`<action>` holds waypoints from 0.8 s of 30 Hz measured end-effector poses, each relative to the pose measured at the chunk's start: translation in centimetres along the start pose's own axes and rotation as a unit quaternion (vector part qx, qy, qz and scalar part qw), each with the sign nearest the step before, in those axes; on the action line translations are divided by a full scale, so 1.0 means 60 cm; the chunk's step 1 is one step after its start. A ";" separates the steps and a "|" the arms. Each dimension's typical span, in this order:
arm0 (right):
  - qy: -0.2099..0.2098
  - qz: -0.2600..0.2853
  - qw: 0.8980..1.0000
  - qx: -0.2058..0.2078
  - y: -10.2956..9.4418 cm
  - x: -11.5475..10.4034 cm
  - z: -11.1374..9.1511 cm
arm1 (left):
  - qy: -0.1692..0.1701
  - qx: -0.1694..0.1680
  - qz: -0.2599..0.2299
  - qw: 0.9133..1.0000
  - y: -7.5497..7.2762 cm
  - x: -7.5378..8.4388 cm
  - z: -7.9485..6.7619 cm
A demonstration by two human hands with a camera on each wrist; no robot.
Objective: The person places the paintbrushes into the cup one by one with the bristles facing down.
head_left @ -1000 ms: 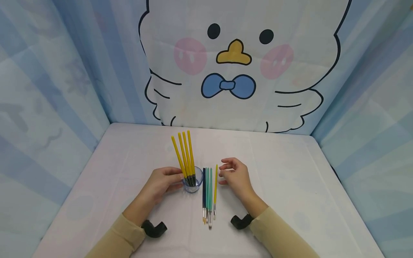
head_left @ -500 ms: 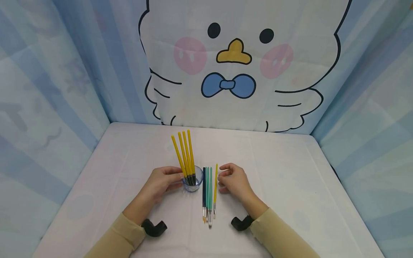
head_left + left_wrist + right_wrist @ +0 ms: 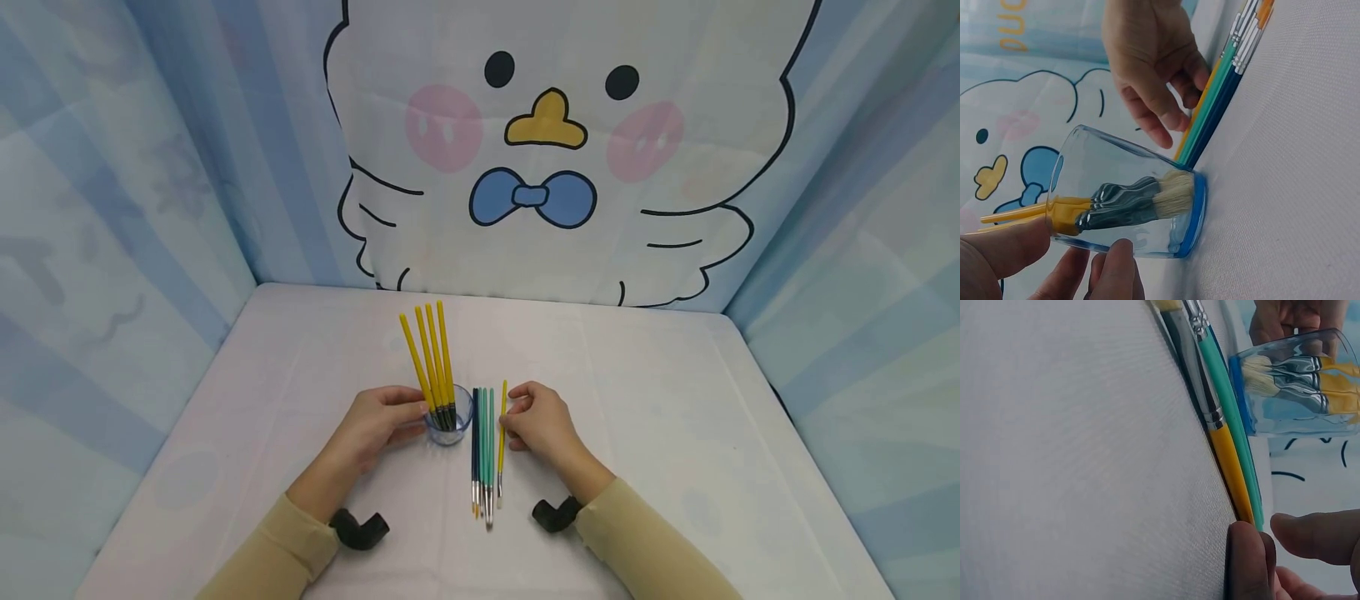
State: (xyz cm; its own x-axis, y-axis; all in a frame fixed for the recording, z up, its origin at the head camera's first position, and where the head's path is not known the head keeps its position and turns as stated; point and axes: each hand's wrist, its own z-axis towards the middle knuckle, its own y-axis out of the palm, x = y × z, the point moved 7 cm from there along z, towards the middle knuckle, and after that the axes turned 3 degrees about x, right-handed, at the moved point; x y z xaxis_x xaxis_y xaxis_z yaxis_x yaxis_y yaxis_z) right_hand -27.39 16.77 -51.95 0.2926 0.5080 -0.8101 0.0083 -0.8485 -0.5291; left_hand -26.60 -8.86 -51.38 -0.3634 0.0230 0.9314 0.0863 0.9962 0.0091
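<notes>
My left hand (image 3: 378, 423) holds the left side of a clear plastic cup (image 3: 462, 408), its thumb near the rim and its fingers along the side in the left wrist view. Several yellow-handled paintbrushes (image 3: 435, 358) lean in the cup, bristles down. Right of it, navy paintbrushes (image 3: 475, 437) and teal paintbrushes (image 3: 491, 437) lie side by side. A single yellow paintbrush (image 3: 501, 457) lies at the row's right. My right hand (image 3: 542, 423) is at its handle; in the right wrist view a fingertip (image 3: 1246, 540) meets the handle while the thumb (image 3: 1310, 536) stays apart.
A pale cloth-covered table (image 3: 652, 417) lies beneath everything. Behind it hangs a backdrop (image 3: 450, 250) with a cartoon duck, and blue striped curtains (image 3: 135, 250) flank the sides. Black curved pieces (image 3: 360, 530) stick out at both sleeves.
The right hand has moved slightly left and lower, its fingers drawing closer together, so its thumb now reaches the lone yellow paintbrush. The left hand and cup have stayed in place.
</notes>
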 end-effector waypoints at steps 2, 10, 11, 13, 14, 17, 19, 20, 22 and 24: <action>0.000 -0.010 1.000 0.007 0.000 -0.002 0.002 | -0.002 0.003 0.000 1.000 0.000 0.000 0.000; 0.009 -0.047 0.999 0.019 0.004 -0.004 0.008 | 0.002 0.002 -0.002 1.000 0.002 0.003 -0.003; 0.010 -0.049 0.999 0.019 0.004 -0.003 0.008 | 0.002 0.001 -0.003 1.000 0.002 0.003 -0.003; 0.014 -0.050 0.998 0.021 0.005 -0.003 0.009 | 0.003 0.000 -0.003 1.000 0.003 0.003 -0.003; 0.012 -0.052 0.998 0.021 0.005 -0.003 0.008 | 0.003 -0.001 -0.002 1.000 0.003 0.002 -0.003; 0.011 -0.055 0.998 0.022 0.006 -0.005 0.008 | 0.002 0.000 -0.003 1.000 0.002 0.002 -0.004; 0.009 -0.060 0.998 0.022 0.007 -0.006 0.008 | 0.002 0.000 -0.003 1.000 0.002 0.002 -0.004; 0.007 -0.064 0.998 0.023 0.007 -0.006 0.009 | 0.003 -0.001 -0.003 1.000 0.002 0.002 -0.005; 0.003 -0.074 0.997 0.024 0.008 -0.006 0.010 | 0.003 0.000 -0.003 1.000 0.002 0.002 -0.005; -0.004 -0.082 0.996 0.024 0.008 -0.007 0.011 | 0.002 0.001 -0.003 1.000 0.002 0.002 -0.003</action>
State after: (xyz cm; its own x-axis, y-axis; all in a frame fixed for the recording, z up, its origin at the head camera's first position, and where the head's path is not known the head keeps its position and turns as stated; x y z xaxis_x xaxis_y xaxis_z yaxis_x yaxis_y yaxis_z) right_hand -28.12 16.25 -52.02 0.2826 0.6413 -0.7134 0.0094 -0.7455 -0.6664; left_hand -26.44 -8.78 -51.22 -0.3599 0.0171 0.9328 0.0826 0.9965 0.0136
